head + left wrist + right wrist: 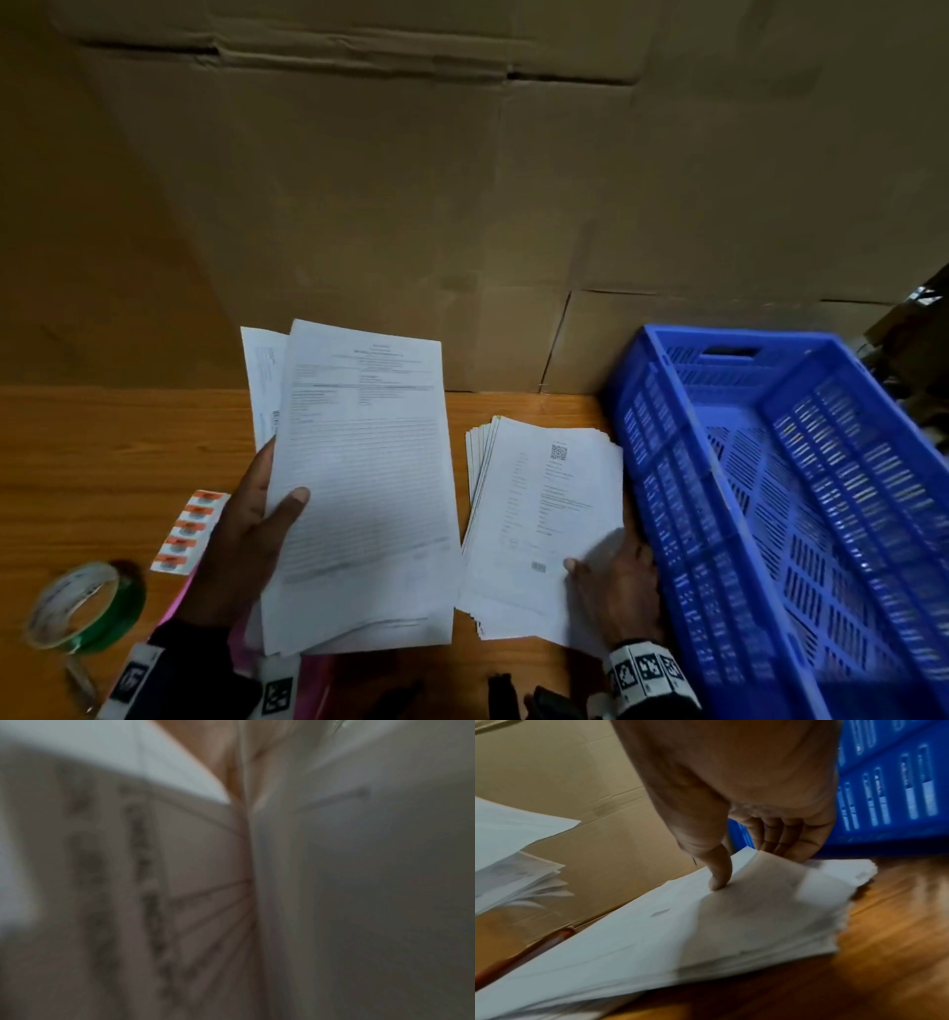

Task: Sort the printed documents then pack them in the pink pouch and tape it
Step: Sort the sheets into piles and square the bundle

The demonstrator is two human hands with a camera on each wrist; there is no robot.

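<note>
While your left hand [246,519] grips a sheaf [359,488] of printed sheets above the table [102,452], thumb on its front and fingers behind, your right hand [616,591] pinches the near corner of the stack [539,514] lying flat beside the blue crate [770,488]: thumb [720,870] on top, fingers [782,839] curled at the edge. The pink pouch [313,678] lies under your left wrist, mostly hidden. A tape roll [84,606] and a label strip [187,532] sit to the left.
</note>
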